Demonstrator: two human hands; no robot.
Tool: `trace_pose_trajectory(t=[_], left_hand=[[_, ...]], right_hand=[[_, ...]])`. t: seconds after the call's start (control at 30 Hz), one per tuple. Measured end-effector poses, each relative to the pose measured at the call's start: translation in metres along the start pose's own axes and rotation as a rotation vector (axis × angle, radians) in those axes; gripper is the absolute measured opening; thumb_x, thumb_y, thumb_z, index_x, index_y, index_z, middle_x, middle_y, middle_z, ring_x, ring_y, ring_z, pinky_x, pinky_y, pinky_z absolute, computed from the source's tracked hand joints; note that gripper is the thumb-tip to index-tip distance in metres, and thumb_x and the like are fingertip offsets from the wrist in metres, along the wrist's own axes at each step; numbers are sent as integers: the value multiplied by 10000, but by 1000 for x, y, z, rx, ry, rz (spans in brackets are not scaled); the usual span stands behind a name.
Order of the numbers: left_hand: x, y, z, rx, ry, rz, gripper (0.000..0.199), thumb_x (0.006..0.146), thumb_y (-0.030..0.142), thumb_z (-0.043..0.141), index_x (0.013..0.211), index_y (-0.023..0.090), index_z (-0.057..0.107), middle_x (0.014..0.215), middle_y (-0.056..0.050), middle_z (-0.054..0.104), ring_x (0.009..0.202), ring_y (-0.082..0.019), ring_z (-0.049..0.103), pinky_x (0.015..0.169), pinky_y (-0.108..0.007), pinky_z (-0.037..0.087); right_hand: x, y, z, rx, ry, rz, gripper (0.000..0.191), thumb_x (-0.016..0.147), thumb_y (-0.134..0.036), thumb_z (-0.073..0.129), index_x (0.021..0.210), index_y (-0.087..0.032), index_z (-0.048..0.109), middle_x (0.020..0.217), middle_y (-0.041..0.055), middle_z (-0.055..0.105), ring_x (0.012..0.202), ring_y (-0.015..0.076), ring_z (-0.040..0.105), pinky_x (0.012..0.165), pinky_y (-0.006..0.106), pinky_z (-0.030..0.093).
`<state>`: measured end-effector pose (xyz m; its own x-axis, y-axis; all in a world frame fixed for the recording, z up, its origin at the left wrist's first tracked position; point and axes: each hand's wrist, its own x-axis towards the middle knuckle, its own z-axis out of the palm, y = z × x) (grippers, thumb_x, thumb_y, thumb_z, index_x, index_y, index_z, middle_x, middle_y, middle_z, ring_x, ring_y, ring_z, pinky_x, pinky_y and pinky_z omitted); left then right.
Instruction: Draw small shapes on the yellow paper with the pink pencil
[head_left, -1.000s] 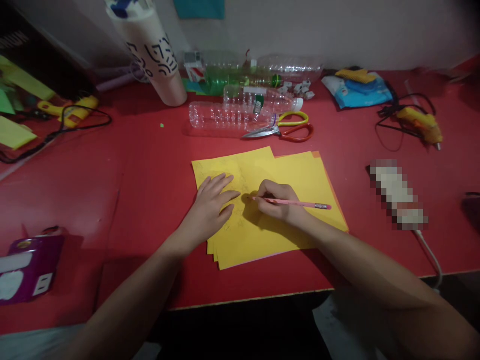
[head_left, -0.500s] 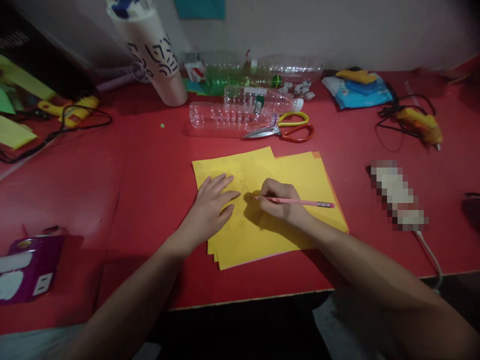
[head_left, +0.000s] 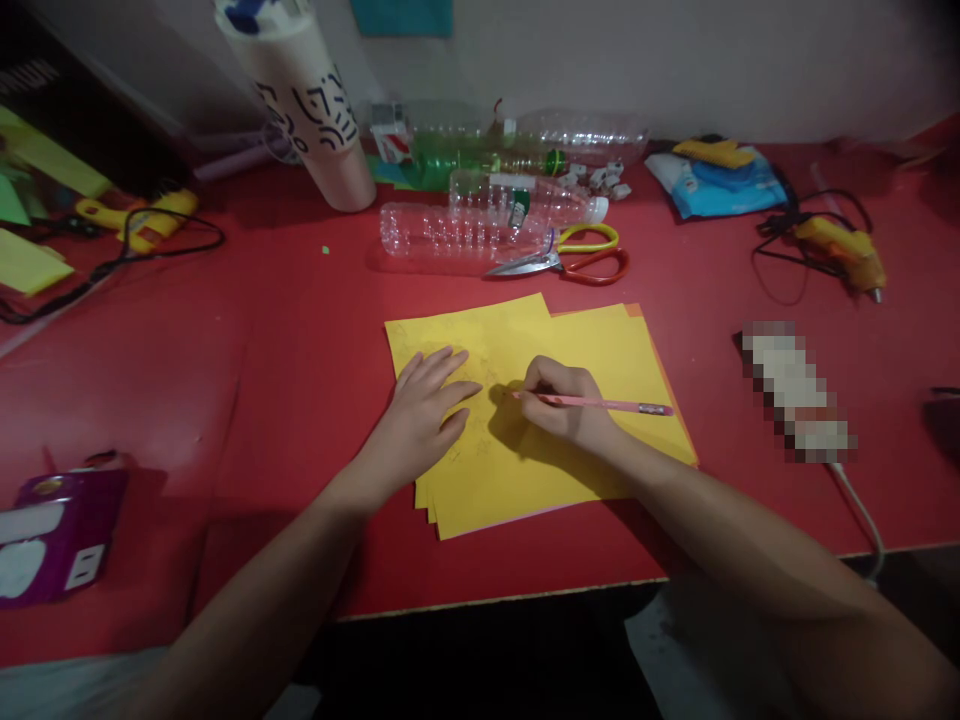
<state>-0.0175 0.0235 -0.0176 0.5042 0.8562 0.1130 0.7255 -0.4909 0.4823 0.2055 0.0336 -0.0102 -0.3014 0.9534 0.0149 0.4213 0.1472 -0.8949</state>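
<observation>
A stack of yellow paper sheets (head_left: 510, 490) lies on the red table, with an orange edge showing at its right. Faint pencil drawings mark the left half of the top sheet. My left hand (head_left: 420, 410) rests flat on that side, fingers spread, covering some of the marks. In my right hand (head_left: 566, 405) is a pink pencil (head_left: 626, 405), pinched near its point, the eraser end toward the right. The tip is at the paper near the middle of the sheets, in the shadow of my hand.
Beyond the paper lie scissors (head_left: 559, 262) and several clear plastic bottles (head_left: 457, 232). A white tumbler (head_left: 322, 120) stands back left. At right are a yellow glue gun (head_left: 840, 250), a blue packet (head_left: 712, 185) and a blurred-out corded object (head_left: 795, 390). A purple box (head_left: 64, 535) sits at left.
My right hand and the pencil have shifted very slightly to the right. My left hand stays in place on the paper.
</observation>
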Motion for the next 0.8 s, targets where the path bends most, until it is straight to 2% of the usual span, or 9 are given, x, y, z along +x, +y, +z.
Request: trace_pose_trajectory(t=[0.8], left_hand=[[1,0,0,16,-5,1,266,925,170,535,1141,216,683,1487,-107,518,1432,-300,405,1184,-593,284]], right_hand=[[-4,-5,-1,5,-104,-64,113,760,-174,515,681,-223,450,580,-63,448,529,77,368,512,259,276]])
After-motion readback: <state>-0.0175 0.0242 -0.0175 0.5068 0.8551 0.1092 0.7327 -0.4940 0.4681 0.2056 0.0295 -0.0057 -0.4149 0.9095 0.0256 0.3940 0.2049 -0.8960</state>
